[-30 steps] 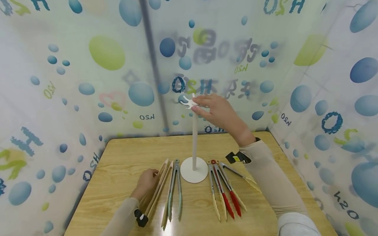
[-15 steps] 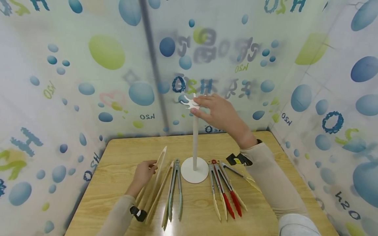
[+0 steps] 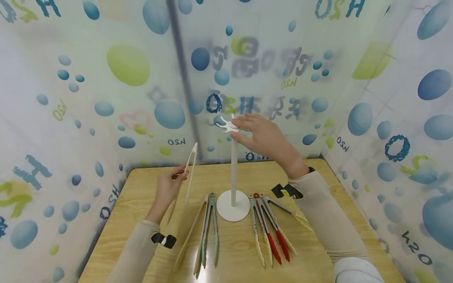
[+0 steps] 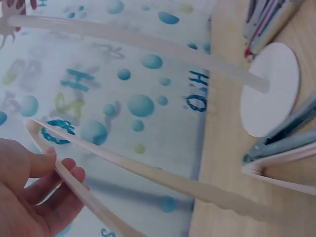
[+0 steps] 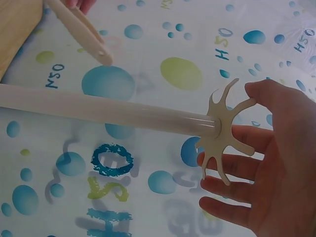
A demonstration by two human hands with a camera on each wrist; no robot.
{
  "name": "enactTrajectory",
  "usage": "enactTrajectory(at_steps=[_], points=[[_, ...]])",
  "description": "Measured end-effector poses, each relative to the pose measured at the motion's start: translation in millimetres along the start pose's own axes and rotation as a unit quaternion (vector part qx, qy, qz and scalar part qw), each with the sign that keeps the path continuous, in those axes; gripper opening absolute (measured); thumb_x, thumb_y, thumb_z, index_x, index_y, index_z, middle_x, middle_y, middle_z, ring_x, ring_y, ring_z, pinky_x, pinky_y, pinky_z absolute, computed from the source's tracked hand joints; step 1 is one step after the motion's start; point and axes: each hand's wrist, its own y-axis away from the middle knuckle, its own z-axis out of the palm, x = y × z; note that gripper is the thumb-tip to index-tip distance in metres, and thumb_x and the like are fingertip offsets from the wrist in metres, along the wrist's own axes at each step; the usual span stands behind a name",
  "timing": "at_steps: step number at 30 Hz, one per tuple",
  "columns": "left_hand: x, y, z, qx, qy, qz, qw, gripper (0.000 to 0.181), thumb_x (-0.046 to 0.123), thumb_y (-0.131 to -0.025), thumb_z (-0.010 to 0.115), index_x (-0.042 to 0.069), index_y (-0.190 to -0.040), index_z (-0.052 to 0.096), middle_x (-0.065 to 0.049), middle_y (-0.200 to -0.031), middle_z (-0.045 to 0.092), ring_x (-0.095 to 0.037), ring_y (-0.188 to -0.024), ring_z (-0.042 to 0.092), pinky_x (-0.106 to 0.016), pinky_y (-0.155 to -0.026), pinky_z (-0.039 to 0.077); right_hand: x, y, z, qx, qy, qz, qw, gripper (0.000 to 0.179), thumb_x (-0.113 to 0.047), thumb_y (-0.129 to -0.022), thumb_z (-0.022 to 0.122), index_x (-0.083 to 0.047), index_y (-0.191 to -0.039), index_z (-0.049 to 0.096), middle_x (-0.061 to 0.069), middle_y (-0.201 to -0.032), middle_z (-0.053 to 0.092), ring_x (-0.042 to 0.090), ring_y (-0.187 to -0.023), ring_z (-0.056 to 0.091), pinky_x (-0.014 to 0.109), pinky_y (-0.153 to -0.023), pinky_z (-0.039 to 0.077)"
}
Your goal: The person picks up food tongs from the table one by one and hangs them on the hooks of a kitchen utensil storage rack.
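My left hand (image 3: 168,188) pinches a pair of pale cream tongs (image 4: 148,170) by one arm, near the hinge. The tongs hang above the table's left side, hinge end up and arms spread apart. My right hand (image 3: 263,135) holds the hooked top (image 5: 225,123) of a white stand (image 3: 234,169), thumb at one hook and fingers reaching past the others. The stand is upright on its round base (image 3: 226,214). Left of the base lie another pair of pale tongs (image 3: 193,228) and grey-green tongs (image 3: 215,236), side by side.
Right of the base lie red-tipped tongs (image 3: 282,243) beside cream-tipped tongs (image 3: 258,245), and another cream-tipped pair (image 3: 301,218) at a slant. A patterned curtain (image 3: 141,94) surrounds the wooden table (image 3: 148,175) at the back and sides.
My left hand has lifted the cream tongs off the table, upward and toward the back. My right hand stays at the top of the stand.
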Motion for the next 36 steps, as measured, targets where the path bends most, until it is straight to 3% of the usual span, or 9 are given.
enactTrajectory(at_steps=[4,6,19,36], points=[[19.1,-11.1,-2.6,0.034,0.050,0.024,0.9979,0.030,0.010,-0.090,0.071,0.005,-0.120,0.071,-0.020,-0.102,0.076,0.007,-0.072,0.065,-0.009,-0.056,0.049,0.2,-0.3,-1.5,-0.004,0.003,0.000,1.0000,0.052,-0.052,-0.100,0.050,-0.028,-0.146,0.050,0.001,-0.153,0.048,0.027,-0.151,0.031,0.053,-0.119,0.032],[28.0,-16.1,-3.1,0.046,0.072,0.041,0.9955,0.030,0.011,-0.090,0.072,0.006,-0.119,0.072,-0.019,-0.101,0.076,0.013,-0.072,0.061,-0.008,-0.059,0.050,0.7,-0.5,-1.8,-0.004,0.005,-0.001,1.0000,0.052,-0.052,-0.099,0.051,-0.027,-0.146,0.050,0.001,-0.153,0.049,0.027,-0.151,0.031,0.053,-0.119,0.032],[79.9,-34.9,7.9,0.056,0.170,0.102,0.9786,0.031,0.013,-0.089,0.073,0.011,-0.119,0.072,-0.020,-0.105,0.075,0.010,-0.082,0.065,-0.010,-0.058,0.051,3.8,0.0,-2.6,-0.001,0.001,-0.007,1.0000,0.053,-0.054,-0.099,0.050,-0.028,-0.146,0.050,0.002,-0.152,0.049,0.027,-0.149,0.035,0.052,-0.119,0.032],[91.1,-32.3,17.2,0.053,0.168,0.122,0.9767,0.032,0.006,-0.084,0.076,0.012,-0.116,0.074,-0.019,-0.103,0.075,0.008,-0.080,0.066,-0.012,-0.065,0.056,5.0,0.0,0.1,0.004,0.003,-0.004,1.0000,0.055,-0.056,-0.099,0.050,-0.028,-0.146,0.049,0.004,-0.153,0.048,0.029,-0.149,0.035,0.055,-0.117,0.034]])
